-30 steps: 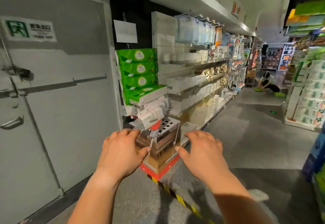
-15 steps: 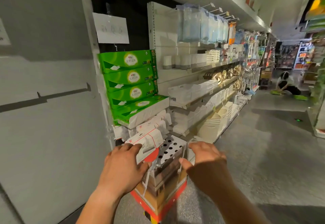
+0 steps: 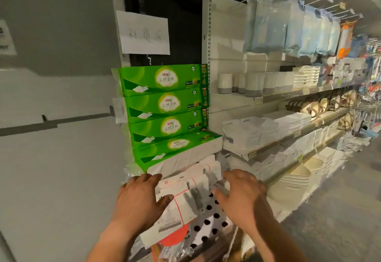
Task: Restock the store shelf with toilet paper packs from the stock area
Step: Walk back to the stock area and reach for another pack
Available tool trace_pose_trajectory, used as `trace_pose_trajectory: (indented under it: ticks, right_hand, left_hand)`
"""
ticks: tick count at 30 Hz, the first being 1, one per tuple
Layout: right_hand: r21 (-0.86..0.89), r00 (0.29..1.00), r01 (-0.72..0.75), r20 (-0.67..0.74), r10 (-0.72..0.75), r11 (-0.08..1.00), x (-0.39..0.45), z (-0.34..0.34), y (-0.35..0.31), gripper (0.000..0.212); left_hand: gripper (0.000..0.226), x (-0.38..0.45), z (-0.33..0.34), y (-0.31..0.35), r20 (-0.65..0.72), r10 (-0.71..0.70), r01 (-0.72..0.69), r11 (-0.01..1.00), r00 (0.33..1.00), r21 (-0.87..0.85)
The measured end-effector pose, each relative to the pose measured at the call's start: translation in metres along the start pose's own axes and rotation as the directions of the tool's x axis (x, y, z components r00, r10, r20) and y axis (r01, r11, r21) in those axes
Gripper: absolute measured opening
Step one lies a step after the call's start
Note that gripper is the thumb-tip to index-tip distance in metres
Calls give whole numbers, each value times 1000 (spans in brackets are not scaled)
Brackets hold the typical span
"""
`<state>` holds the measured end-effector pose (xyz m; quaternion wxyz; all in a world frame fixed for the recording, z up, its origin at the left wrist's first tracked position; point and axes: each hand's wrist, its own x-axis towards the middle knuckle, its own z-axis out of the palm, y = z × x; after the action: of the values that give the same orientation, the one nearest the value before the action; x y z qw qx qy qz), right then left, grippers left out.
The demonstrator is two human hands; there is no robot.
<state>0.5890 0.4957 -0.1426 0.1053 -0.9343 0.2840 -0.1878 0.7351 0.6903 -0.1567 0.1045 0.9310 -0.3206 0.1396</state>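
Neither hand carries anything. The left hand (image 3: 140,198) reaches forward with its fingers relaxed and spread, empty, its fingertips just short of the white underside of the lowest green pack. The right hand (image 3: 240,193) mirrors it at about 3 o'clock from the left, also loose and grasping nothing, hovering above a white panel with black holes (image 3: 208,220). Between and under the two hands lie white packets with red lines (image 3: 181,198), stacked below the green goods.

At 12 o'clock from the hands stands the stack of green toilet paper packs (image 3: 165,109): three lie flat one on another, and a fourth at the bottom sits askew, its right end jutting toward the neighbouring shelf. A handwritten paper sign (image 3: 144,33) hangs on the dark wall above them, at 12 o'clock from the stack. At 9 o'clock is a grey door or wall panel (image 3: 57,97). At 2 o'clock the store shelving (image 3: 278,97) runs away down the aisle, filled with white cups, bins and hanging bags.

As for progress, I judge the work to be at its very start for this round: the packs all sit in what looks like the stock spot, none is lifted, and no destination shelf for toilet paper shows here. What remains seems to be everything that matters: taking hold of a pack, most likely the crooked bottom one or the top one, carrying it off and placing it.
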Motion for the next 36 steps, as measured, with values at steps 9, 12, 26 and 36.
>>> trace_pose_trajectory:
  ticks: [9, 12, 26, 36]
  right_hand:
    - [2, 981, 144, 133, -143, 990, 152, 54, 40, 58]
    - [-9, 979, 166, 123, -163, 986, 205, 74, 48, 57]
    - [-27, 972, 175, 162, -168, 984, 450, 168, 53, 65]
    - [-25, 923, 151, 360, -133, 988, 548, 263, 69, 82]
  left_hand:
    - [86, 126, 59, 18, 38, -124, 124, 992, 991, 7]
    - [100, 172, 83, 11, 14, -152, 152, 988, 988, 11]
    - [104, 364, 186, -43, 110, -378, 371, 926, 919, 74]
    - [96, 401, 256, -66, 243, -571, 558, 820, 784, 128]
